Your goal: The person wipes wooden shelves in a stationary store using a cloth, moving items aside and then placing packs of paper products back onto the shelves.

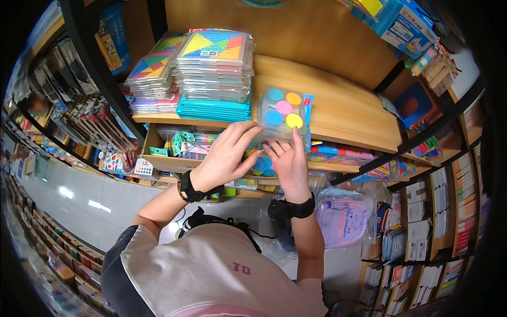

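Note:
A clear flat pack of coloured discs point(283, 107), in blue, orange, pink and yellow, is at the front edge of the wooden shelf board point(336, 99). My right hand point(291, 166) is palm up at its near edge, thumb over the yellow disc and fingers partly behind the plastic. My left hand point(229, 152) reaches to the pack's near left corner, fingertips at the edge and thumb spread away. Behind the pack, a blue card packet point(308, 104) shows in part. Blue round pieces point(263, 164) are visible between my hands, lower down.
Left of the pack stand stacks of wrapped tangram puzzles point(214, 59) on teal packets point(216, 109). Beneath the board is an open compartment of stationery point(190, 142). Black shelf posts point(99, 71) flank the bay. A wrapped purple backpack point(342, 218) is low on the right.

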`<state>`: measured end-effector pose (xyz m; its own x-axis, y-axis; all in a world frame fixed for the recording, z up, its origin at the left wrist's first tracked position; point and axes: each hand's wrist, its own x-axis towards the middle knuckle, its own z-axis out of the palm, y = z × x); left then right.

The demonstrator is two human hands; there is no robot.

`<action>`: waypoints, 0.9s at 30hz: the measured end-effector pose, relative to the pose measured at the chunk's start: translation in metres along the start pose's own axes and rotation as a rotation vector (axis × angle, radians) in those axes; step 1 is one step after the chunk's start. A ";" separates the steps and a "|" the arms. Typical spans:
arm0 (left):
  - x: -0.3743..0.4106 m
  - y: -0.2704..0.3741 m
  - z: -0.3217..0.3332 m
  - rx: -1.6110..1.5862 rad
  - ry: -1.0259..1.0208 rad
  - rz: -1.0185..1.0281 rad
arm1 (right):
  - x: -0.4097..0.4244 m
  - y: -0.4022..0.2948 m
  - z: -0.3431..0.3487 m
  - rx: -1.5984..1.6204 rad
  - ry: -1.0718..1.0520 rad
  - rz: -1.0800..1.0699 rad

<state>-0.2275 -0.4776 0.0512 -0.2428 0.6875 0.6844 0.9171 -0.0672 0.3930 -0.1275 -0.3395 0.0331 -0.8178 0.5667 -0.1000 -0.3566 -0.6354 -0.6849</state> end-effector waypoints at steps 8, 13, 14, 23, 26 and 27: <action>-0.011 0.004 0.008 -0.028 0.027 -0.095 | -0.004 -0.007 -0.023 -0.504 -0.147 -0.013; -0.032 0.005 0.004 -0.060 -0.003 -0.158 | -0.003 -0.005 -0.032 -0.578 -0.186 -0.028; -0.039 0.003 0.003 -0.057 -0.014 -0.176 | -0.001 -0.003 -0.032 -0.565 -0.195 -0.020; -0.084 -0.009 -0.021 0.078 -0.005 -0.230 | 0.001 0.028 -0.022 -0.441 -0.203 0.074; -0.120 -0.012 -0.038 0.182 0.015 -0.230 | -0.025 0.053 0.003 -0.531 -0.404 0.202; -0.135 -0.007 -0.044 0.218 0.003 -0.263 | -0.032 0.067 0.006 -0.579 -0.478 0.276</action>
<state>-0.2154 -0.6020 -0.0167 -0.4806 0.6585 0.5791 0.8689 0.2683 0.4160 -0.1277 -0.4038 -0.0052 -0.9942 0.0591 -0.0897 0.0703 -0.2726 -0.9595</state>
